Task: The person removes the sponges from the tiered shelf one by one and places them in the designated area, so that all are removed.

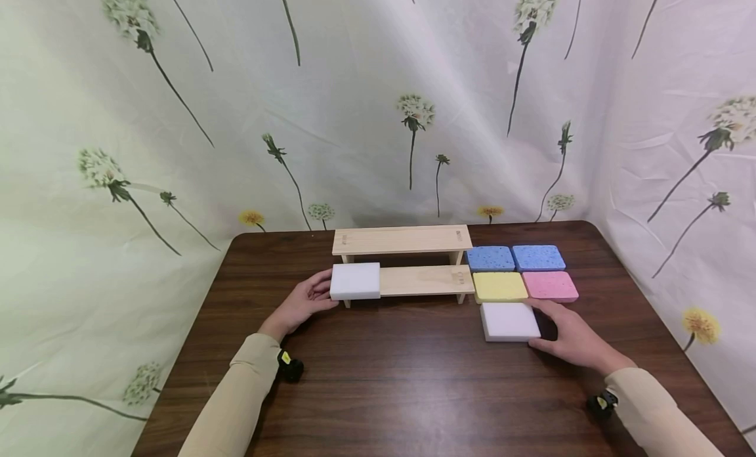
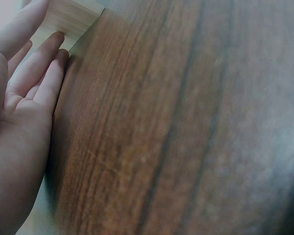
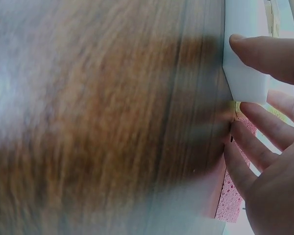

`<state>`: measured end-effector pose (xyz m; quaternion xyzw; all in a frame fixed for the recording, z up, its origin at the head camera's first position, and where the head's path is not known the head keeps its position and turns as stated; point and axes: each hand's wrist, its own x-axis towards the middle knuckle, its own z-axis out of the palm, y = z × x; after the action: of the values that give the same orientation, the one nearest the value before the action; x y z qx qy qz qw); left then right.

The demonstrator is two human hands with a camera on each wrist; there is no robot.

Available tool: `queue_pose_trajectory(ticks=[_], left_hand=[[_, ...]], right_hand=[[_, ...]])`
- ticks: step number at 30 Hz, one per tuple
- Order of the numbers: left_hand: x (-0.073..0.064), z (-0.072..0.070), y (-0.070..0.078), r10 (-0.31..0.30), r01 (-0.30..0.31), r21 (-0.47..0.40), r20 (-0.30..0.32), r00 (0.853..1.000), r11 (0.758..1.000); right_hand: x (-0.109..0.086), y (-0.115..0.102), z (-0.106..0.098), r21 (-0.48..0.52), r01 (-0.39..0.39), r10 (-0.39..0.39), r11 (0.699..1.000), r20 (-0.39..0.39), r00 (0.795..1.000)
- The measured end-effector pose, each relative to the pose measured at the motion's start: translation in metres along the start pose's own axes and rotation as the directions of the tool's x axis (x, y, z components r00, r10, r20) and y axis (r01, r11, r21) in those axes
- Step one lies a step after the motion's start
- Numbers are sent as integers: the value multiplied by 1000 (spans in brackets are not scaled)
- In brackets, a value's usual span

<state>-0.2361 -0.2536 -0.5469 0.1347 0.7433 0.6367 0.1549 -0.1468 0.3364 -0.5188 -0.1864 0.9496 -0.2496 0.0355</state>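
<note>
A white sponge lies on the left end of a low wooden shelf. My left hand is at its left side, thumb near the front corner. In the left wrist view, the fingers extend to the pale wood. A second white sponge is on the table at the right. My right hand holds its right end between thumb and index finger. In the right wrist view, the thumb lies against this sponge's side, while the other fingers spread beside a pink sponge.
Behind the low shelf stands a taller wooden shelf. Two blue sponges, one at the left and one at the right, lie behind a yellow sponge and the pink one. A flower-printed curtain hangs behind the brown table.
</note>
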Motion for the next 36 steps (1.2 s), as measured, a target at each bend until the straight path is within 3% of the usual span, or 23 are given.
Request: queue_pose_trajectory(ticks=[15,26,36], left_hand=[[0,0,4,1,-1,-3,9,1000,1000],[0,-1,3,-5,5,25,2,1000,1000],[0,0,1,0,-1,23,9,1000,1000]], right_hand=[[-2,-2,-11,16,-22,22,1000,-15,1000],[7,-14,-20,44,34,-28,998,-118,993],[29,-36,-13,71,132,-122,989,-128,984]])
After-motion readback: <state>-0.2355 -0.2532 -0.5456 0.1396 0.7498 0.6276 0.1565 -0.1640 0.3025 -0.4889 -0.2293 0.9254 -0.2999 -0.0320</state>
